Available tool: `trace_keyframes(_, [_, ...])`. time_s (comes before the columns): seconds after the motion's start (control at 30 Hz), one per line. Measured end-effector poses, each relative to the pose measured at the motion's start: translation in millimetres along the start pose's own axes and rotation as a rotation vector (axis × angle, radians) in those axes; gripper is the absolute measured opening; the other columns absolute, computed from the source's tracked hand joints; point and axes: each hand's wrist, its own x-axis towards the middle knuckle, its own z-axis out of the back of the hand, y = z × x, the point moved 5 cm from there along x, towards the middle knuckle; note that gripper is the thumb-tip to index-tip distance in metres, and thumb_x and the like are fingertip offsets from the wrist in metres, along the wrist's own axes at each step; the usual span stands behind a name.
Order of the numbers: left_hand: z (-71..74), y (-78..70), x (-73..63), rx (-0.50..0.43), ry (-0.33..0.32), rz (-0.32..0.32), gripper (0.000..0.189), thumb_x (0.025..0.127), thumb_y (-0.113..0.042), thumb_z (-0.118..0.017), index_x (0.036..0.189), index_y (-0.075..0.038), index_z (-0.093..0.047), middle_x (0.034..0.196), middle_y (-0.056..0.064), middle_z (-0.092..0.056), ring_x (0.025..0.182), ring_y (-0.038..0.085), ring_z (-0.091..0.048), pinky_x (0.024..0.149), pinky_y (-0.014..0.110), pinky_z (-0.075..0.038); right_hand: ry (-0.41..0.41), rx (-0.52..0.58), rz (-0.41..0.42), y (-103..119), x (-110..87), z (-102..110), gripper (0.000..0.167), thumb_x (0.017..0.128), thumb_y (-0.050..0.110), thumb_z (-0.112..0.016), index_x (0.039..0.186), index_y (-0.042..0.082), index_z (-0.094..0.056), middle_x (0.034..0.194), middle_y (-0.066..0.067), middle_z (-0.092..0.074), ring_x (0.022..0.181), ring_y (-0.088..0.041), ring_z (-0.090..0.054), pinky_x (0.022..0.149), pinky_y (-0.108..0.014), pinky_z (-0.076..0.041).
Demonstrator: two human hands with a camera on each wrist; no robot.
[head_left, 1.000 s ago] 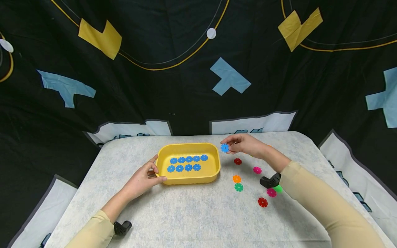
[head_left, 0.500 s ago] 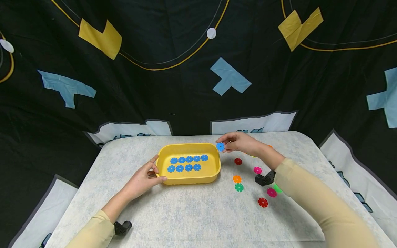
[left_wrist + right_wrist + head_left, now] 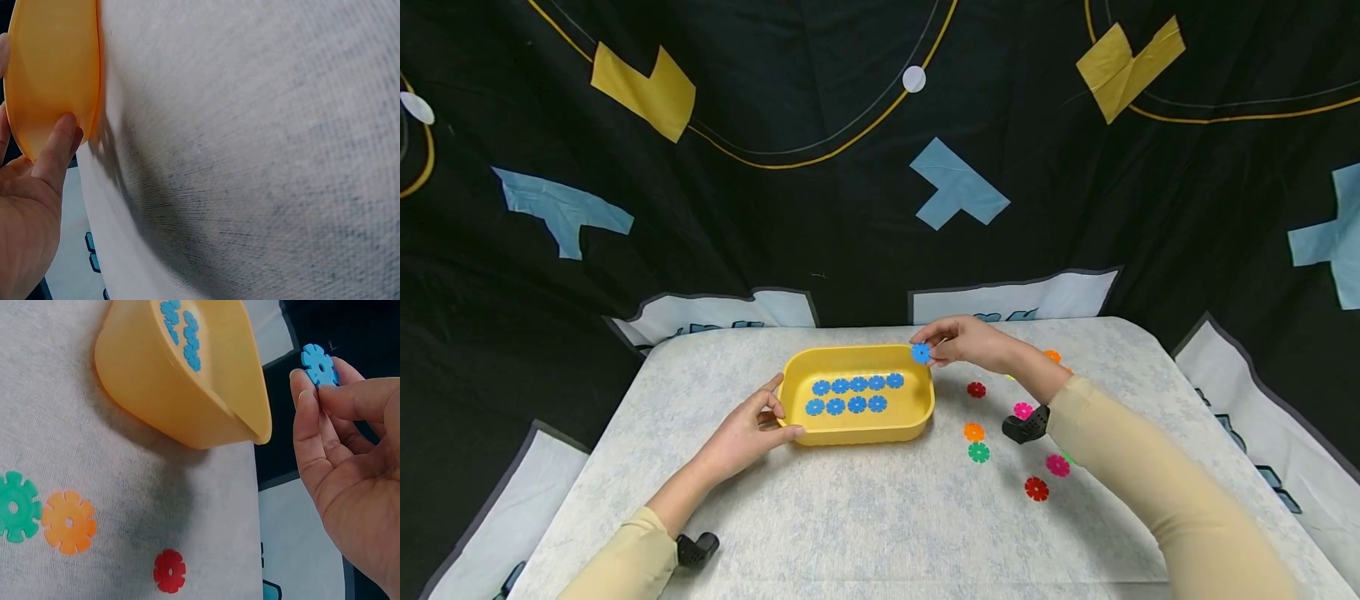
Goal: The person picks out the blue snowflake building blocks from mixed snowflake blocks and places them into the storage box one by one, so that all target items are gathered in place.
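A shallow yellow plastic tub (image 3: 861, 436) stands on the table, with several blue notched discs (image 3: 857, 405) lying in two rows on its floor. My left hand (image 3: 747, 432) grips the tub's left end; in the left wrist view a digit presses the tub wall (image 3: 55, 56) and other fingertips show at the far side. Between thumb and fingers my right hand (image 3: 964, 342) pinches another blue notched disc (image 3: 921, 353), flower-shaped with a central hole. In the head view it appears at the tub's back right corner; in the right wrist view the held disc (image 3: 311, 359) is up off the table.
Loose discs lie right of the tub: red (image 3: 976, 389), orange (image 3: 973, 432), green (image 3: 978, 452), pink (image 3: 1057, 465) and another red one (image 3: 1036, 488). More orange and yellow ones are partly hidden behind the right forearm. A dark curtain (image 3: 820, 225) hangs behind the table.
My right hand has moved left with the blue disc, from beside the tub to its back right corner. My left hand and the tub have stayed put.
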Motion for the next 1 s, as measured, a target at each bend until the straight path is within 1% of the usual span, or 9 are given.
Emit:
trace_keyframes(0.13, [-0.3, -0.6, 0.4, -0.005, 0.001, -0.003, 0.050, 0.084, -0.038, -0.086, 0.099, -0.006, -0.050, 0.169, 0.012, -0.019, 0.121, 0.035, -0.062, 0.101, 0.040, -0.051, 0.005, -0.023, 0.001, 2, 4.2, -2, 0.029, 0.100, 0.005, -0.063, 0.127, 0.011, -0.070, 0.124, -0.009, -0.066, 0.103, -0.032, -0.064, 0.091, -0.036, -0.057])
trace_keyframes(0.23, [-0.2, -0.8, 0.4, 0.002, -0.002, 0.001, 0.051, 0.084, -0.039, -0.086, 0.099, -0.006, -0.050, 0.169, 0.012, -0.020, 0.120, 0.035, -0.062, 0.101, 0.040, -0.052, 0.007, -0.037, -0.003, 2, 7.2, -4, 0.030, 0.100, 0.004, -0.062, 0.128, 0.011, -0.069, 0.126, -0.009, -0.065, 0.104, -0.032, -0.063, 0.090, -0.036, -0.057])
trace_keyframes(0.33, [0.0, -1.0, 0.3, 0.003, -0.003, 0.004, 0.051, 0.084, -0.039, -0.086, 0.100, -0.006, -0.050, 0.169, 0.012, -0.020, 0.121, 0.035, -0.062, 0.101, 0.041, -0.051, 0.009, -0.042, -0.013, 2, 10.5, -5, 0.029, 0.100, 0.004, -0.062, 0.128, 0.011, -0.069, 0.127, -0.008, -0.065, 0.110, -0.039, -0.061, 0.090, -0.035, -0.056])
trace_keyframes(0.47, [-0.2, -0.4, 0.1, -0.006, -0.002, 0.005, 0.051, 0.084, -0.038, -0.087, 0.100, -0.006, -0.051, 0.169, 0.011, -0.020, 0.121, 0.035, -0.062, 0.102, 0.041, -0.051, 0.026, -0.049, -0.017, 2, 14.1, -6, 0.030, 0.100, 0.004, -0.062, 0.128, 0.011, -0.069, 0.124, -0.010, -0.065, 0.117, -0.047, -0.056, 0.091, -0.035, -0.056])
trace_keyframes(0.53, [-0.2, -0.1, 0.0, -0.008, -0.002, 0.005, 0.051, 0.083, -0.038, -0.087, 0.100, -0.006, -0.051, 0.169, 0.011, -0.020, 0.121, 0.035, -0.062, 0.102, 0.041, -0.051, 0.033, -0.061, -0.016, 2, 15.9, -7, 0.029, 0.099, 0.003, -0.062, 0.127, 0.011, -0.069, 0.121, -0.011, -0.066, 0.115, -0.045, -0.056, 0.093, -0.038, -0.055])
trace_keyframes(0.6, [-0.3, 0.1, 0.3, -0.008, -0.001, 0.002, 0.052, 0.083, -0.038, -0.087, 0.100, -0.006, -0.050, 0.169, 0.011, -0.020, 0.122, 0.035, -0.062, 0.102, 0.041, -0.051, 0.039, -0.076, -0.016, 3, 17.6, -8, 0.029, 0.099, 0.003, -0.063, 0.126, 0.011, -0.070, 0.119, -0.011, -0.066, 0.112, -0.041, -0.058, 0.096, -0.041, -0.053])
trace_keyframes(0.73, [-0.4, 0.7, 0.5, -0.009, -0.001, -0.002, 0.051, 0.084, -0.038, -0.086, 0.100, -0.006, -0.050, 0.169, 0.011, -0.020, 0.121, 0.035, -0.062, 0.102, 0.041, -0.051, 0.055, -0.121, -0.010, 4, 22.6, -10, 0.027, 0.099, 0.003, -0.064, 0.124, 0.011, -0.071, 0.115, -0.011, -0.067, 0.102, -0.031, -0.060, 0.094, -0.042, -0.053])
trace_keyframes(0.83, [-0.7, 0.8, 0.3, -0.011, 0.001, -0.005, 0.051, 0.084, -0.038, -0.086, 0.100, -0.006, -0.050, 0.169, 0.011, -0.020, 0.121, 0.035, -0.062, 0.101, 0.040, -0.051, 0.068, -0.150, -0.003, 5, 26.5, -12, 0.026, 0.099, 0.004, -0.064, 0.123, 0.011, -0.072, 0.113, -0.011, -0.067, 0.100, -0.030, -0.060, 0.091, -0.039, -0.054])
trace_keyframes(1.0, [-0.8, -0.2, -0.3, -0.025, 0.003, -0.011, 0.049, 0.084, -0.036, -0.086, 0.100, -0.006, -0.050, 0.169, 0.011, -0.020, 0.123, 0.036, -0.061, 0.102, 0.040, -0.051, 0.085, -0.193, 0.013, 8, 33.1, -17, 0.025, 0.099, 0.003, -0.064, 0.121, 0.012, -0.073, 0.110, -0.010, -0.066, 0.101, -0.032, -0.060, 0.090, -0.038, -0.055])
